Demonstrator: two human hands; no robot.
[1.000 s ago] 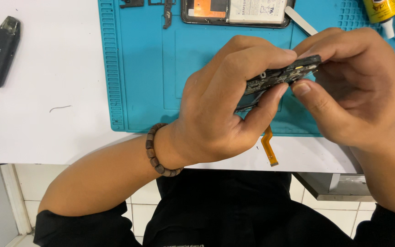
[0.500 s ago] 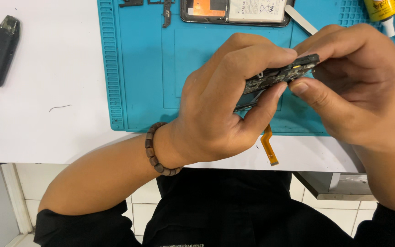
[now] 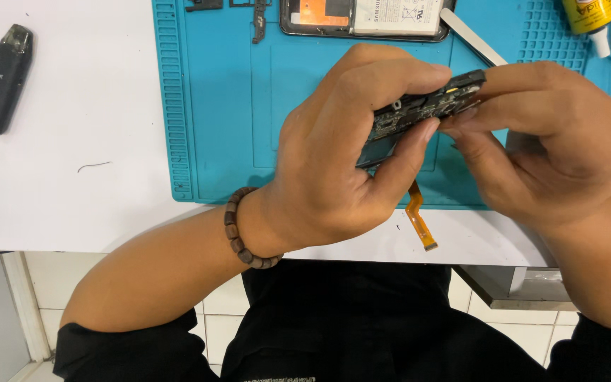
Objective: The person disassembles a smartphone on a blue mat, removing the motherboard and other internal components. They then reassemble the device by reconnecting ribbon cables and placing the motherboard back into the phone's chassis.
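Above the blue mat (image 3: 220,127), near table (image 3: 72,205) edge: work zone.
Held item: dark circuit board (image 3: 419,113), raised clear of mat, between both hands.
Left hand (image 3: 334,163): closed around board, fingers over top edge, thumb pressing underside.
Right hand (image 3: 546,141): closed in pinch on board's upper-right end.
Long axis: runs lower left to upper right; upper-right end tilted away toward far side of mat.
Attached part: orange flex ribbon (image 3: 419,223), hanging below board over table edge.
Risk 1: ribbon tear or crease, caused by twisting or pulling board while ribbon dangles free.
Risk 2: board flex or crack, caused by opposing pinch forces at both ends.
Risk 3: drop off table edge, caused by slipped grip.
Nearby: opened phone body (image 3: 365,18) at far edge of mat; black pod device (image 3: 3,79) well apart, left.
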